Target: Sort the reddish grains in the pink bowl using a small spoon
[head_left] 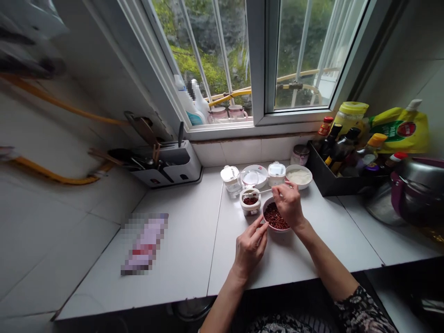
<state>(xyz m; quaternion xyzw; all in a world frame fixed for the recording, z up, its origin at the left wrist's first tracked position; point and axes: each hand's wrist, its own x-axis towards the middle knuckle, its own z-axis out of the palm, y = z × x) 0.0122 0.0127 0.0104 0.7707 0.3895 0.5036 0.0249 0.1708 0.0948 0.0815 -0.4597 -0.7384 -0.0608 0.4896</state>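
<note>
A bowl (276, 217) of small dark red grains, which look like peppercorns, stands on the white counter. The fingers of my left hand (251, 244) close on its near left rim. In my right hand (288, 204), above the bowl's right side, is the handle of a thin white spoon (265, 191). The spoon reaches left to the mouth of an opened seasoning jar (250, 202), where more red grains show. Behind that jar its clear lid appears raised. My right hand covers part of the bowl.
Behind stand two lidded jars (230, 175), (276, 172), a white plate (258, 173) and a bowl of white granules (299, 176). A black bottle box (329, 178) and a metal pot (416, 192) bound the right; a utensil holder (173, 162) stands left. A blurred purple packet (147, 245) lies at front left.
</note>
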